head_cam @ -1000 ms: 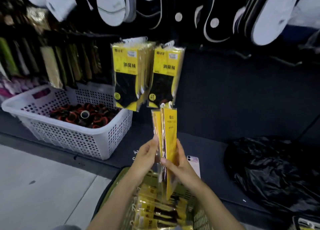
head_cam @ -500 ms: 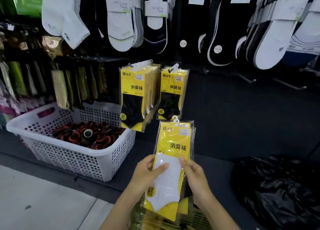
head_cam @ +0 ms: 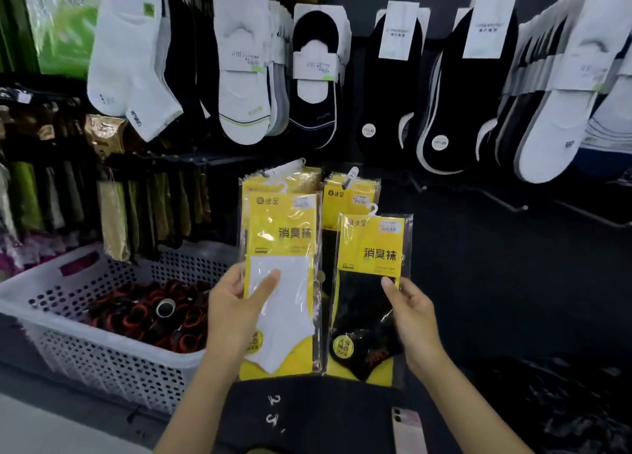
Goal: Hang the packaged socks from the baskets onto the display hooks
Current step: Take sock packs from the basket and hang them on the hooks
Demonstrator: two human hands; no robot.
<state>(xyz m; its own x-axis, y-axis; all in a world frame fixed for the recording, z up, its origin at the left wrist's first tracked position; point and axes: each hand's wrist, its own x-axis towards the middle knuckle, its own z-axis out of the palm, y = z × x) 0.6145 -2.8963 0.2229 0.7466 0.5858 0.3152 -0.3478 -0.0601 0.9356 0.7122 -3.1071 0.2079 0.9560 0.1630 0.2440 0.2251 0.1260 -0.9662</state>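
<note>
My left hand (head_cam: 236,303) pinches a yellow pack of white socks (head_cam: 282,282) by its left edge, thumb on the front. My right hand (head_cam: 410,306) holds a yellow pack of black socks (head_cam: 367,296) by its right edge. Both packs are upright, side by side, with small white hangers on top. Right behind them, two bunches of the same yellow packs hang on display hooks: a left bunch (head_cam: 307,176) and a right bunch (head_cam: 352,193). Bare metal hooks (head_cam: 502,202) stick out of the dark wall to the right.
A white perforated basket (head_cam: 102,361) with red-and-black rolled items stands on the dark shelf at left. Rows of white and black socks (head_cam: 386,87) hang above. A phone (head_cam: 407,426) lies on the shelf near my right arm, and black plastic (head_cam: 564,402) sits at right.
The single stack held in both hands has been split: the left hand now has the white-sock pack, the right the black-sock pack. Both are raised nearer the hooks; the view has tilted up.
</note>
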